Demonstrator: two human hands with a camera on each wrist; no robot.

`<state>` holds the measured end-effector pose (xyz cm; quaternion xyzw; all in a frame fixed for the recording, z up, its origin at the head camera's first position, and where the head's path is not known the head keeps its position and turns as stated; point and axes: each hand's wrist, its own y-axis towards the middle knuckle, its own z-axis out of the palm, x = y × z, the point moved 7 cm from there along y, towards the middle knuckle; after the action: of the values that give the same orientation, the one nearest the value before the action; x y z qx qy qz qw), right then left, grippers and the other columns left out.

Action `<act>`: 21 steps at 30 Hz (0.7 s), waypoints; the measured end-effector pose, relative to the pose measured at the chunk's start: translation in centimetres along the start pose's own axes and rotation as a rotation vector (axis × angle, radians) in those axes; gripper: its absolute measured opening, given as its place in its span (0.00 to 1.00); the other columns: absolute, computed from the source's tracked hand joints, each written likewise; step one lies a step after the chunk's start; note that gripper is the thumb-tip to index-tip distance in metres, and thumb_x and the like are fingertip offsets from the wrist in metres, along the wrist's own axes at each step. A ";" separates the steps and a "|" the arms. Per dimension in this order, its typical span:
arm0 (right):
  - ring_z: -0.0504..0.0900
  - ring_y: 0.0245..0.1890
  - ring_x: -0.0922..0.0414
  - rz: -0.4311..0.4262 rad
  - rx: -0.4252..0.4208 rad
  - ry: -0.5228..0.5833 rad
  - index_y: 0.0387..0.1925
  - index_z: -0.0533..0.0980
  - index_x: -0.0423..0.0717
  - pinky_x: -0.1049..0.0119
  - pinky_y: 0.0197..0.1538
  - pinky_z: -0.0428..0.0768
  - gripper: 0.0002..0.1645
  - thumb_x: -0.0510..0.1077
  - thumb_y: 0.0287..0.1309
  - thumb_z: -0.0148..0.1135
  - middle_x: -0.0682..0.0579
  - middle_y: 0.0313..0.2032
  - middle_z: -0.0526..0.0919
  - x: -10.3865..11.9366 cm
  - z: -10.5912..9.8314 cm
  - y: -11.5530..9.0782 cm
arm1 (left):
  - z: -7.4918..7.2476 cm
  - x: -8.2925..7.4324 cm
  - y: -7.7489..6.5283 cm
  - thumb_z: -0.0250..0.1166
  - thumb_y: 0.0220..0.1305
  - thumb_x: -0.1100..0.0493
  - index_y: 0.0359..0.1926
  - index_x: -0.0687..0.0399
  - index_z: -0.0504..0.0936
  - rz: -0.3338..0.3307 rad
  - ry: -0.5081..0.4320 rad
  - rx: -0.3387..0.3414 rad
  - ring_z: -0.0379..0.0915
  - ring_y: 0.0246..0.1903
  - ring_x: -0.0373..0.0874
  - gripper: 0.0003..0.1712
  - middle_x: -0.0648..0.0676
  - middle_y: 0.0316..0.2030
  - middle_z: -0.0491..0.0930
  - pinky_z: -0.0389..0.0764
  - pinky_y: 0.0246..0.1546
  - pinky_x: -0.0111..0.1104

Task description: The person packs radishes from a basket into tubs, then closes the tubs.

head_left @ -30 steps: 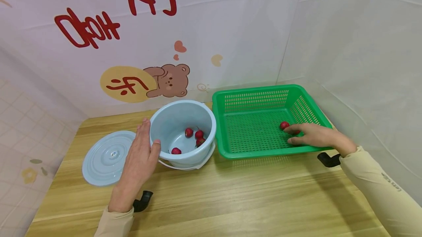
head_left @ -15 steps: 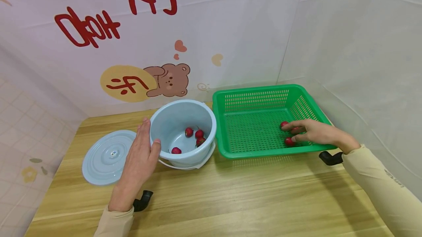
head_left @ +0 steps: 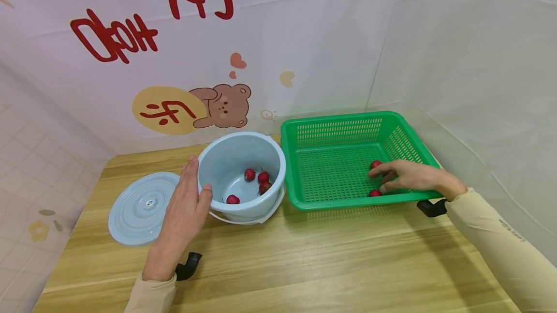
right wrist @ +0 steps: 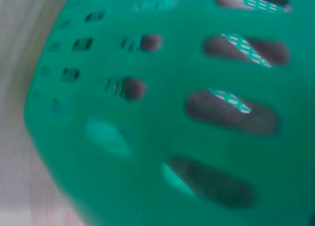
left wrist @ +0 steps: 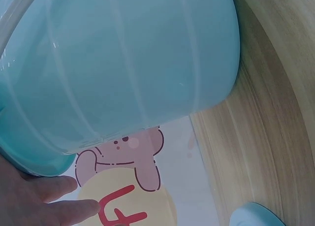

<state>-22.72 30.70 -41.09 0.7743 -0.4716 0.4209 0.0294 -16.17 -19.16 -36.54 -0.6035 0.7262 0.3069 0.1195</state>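
Observation:
My left hand (head_left: pixel 184 206) rests against the left rim of the light blue bucket (head_left: pixel 243 216), fingers straight. In the left wrist view, its fingers (left wrist: pixel 54 186) show beside the bucket's rim (left wrist: pixel 44 167). Several small red radishes (head_left: pixel 232 199) with thin roots lie inside. My right hand (head_left: pixel 411 176) reaches into the green basket (head_left: pixel 339 201), fingers loosely bent and spread low over its floor. One radish (head_left: pixel 376 164) lies just beyond the index finger, another (head_left: pixel 375 192) beside the thumb tip. The hand hides the floor beneath its palm. In the right wrist view the basket wall (right wrist: pixel 162 137) fills most of the picture.
The bucket's light blue lid (head_left: pixel 139 211) lies on the wooden table (head_left: pixel 304 264), left of the bucket. Bucket and basket stand side by side near the printed back wall (head_left: pixel 330 52). A pale wall (head_left: pixel 491 85) runs along the basket's right side.
My right hand shifts slightly within the basket, and the nearer radish has moved left and toward the front rim. A radish seen under the fingers is now hidden. The left hand stays put.

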 end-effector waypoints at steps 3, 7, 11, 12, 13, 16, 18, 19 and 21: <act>0.77 0.63 0.38 -0.001 0.028 0.025 0.69 0.73 0.39 0.58 0.58 0.80 0.33 0.48 0.68 0.67 0.38 0.67 0.75 0.2 0.3 0.1 | -0.1 0.0 0.0 0.47 0.79 0.51 0.81 0.65 0.49 0.001 -0.001 -0.004 0.45 0.79 0.63 0.39 0.63 0.81 0.49 0.52 0.76 0.58; 0.78 0.63 0.40 0.002 0.069 0.067 0.69 0.74 0.39 0.64 0.56 0.81 0.32 0.47 0.68 0.68 0.39 0.66 0.77 0.3 0.6 0.2 | -0.1 0.0 0.0 0.46 0.79 0.52 0.81 0.65 0.48 -0.002 0.000 -0.003 0.45 0.79 0.63 0.39 0.64 0.81 0.49 0.52 0.76 0.58; 0.80 0.61 0.42 0.002 0.105 0.098 0.67 0.75 0.37 0.68 0.54 0.81 0.29 0.45 0.68 0.67 0.40 0.64 0.78 0.2 1.0 0.4 | -0.1 -0.1 0.0 0.46 0.79 0.51 0.82 0.64 0.48 -0.008 0.002 0.008 0.44 0.79 0.62 0.39 0.63 0.81 0.49 0.51 0.76 0.57; 0.80 0.61 0.42 0.001 0.108 0.098 0.66 0.75 0.37 0.68 0.53 0.81 0.29 0.45 0.68 0.67 0.40 0.63 0.79 0.2 1.0 0.5 | -0.1 -0.1 0.0 0.46 0.79 0.51 0.82 0.64 0.48 -0.008 0.002 0.009 0.44 0.79 0.62 0.39 0.63 0.81 0.49 0.52 0.76 0.57; 0.81 0.60 0.42 -0.002 0.110 0.096 0.65 0.76 0.36 0.68 0.53 0.81 0.28 0.44 0.68 0.67 0.40 0.63 0.79 0.2 1.0 0.5 | -0.1 -0.1 0.0 0.47 0.79 0.51 0.82 0.64 0.48 -0.009 0.002 0.011 0.44 0.79 0.62 0.39 0.63 0.81 0.49 0.52 0.76 0.56; 0.82 0.58 0.42 -0.012 0.113 0.086 0.62 0.77 0.35 0.68 0.52 0.82 0.25 0.42 0.68 0.67 0.40 0.59 0.82 0.1 1.1 0.7 | -0.1 -0.2 0.0 0.47 0.79 0.51 0.82 0.64 0.48 -0.009 0.006 0.012 0.45 0.79 0.62 0.39 0.62 0.81 0.49 0.52 0.76 0.57; 0.82 0.58 0.42 -0.016 0.117 0.087 0.61 0.78 0.34 0.69 0.52 0.82 0.23 0.40 0.68 0.66 0.41 0.58 0.83 0.0 1.1 0.8 | -0.1 -0.2 0.0 0.47 0.78 0.51 0.82 0.64 0.49 -0.010 0.007 0.011 0.45 0.79 0.63 0.39 0.62 0.81 0.49 0.53 0.76 0.57; 0.82 0.58 0.42 -0.016 0.120 0.091 0.60 0.78 0.33 0.69 0.52 0.82 0.22 0.39 0.68 0.66 0.41 0.57 0.83 -0.1 1.1 0.8 | -0.1 -0.2 0.0 0.47 0.78 0.51 0.82 0.64 0.48 -0.011 0.009 0.012 0.45 0.79 0.63 0.39 0.62 0.81 0.49 0.52 0.76 0.57; 0.82 0.57 0.42 -0.018 0.128 0.106 0.58 0.79 0.33 0.69 0.51 0.82 0.20 0.37 0.68 0.65 0.41 0.56 0.84 -0.2 1.2 0.9 | -0.1 -0.2 0.0 0.47 0.78 0.51 0.82 0.64 0.48 -0.011 0.008 0.013 0.46 0.79 0.64 0.39 0.62 0.81 0.49 0.52 0.76 0.57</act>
<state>-22.68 29.81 -42.30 0.7554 -0.4346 0.4902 0.0085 -16.08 -19.02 -36.36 -0.6078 0.7254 0.2992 0.1219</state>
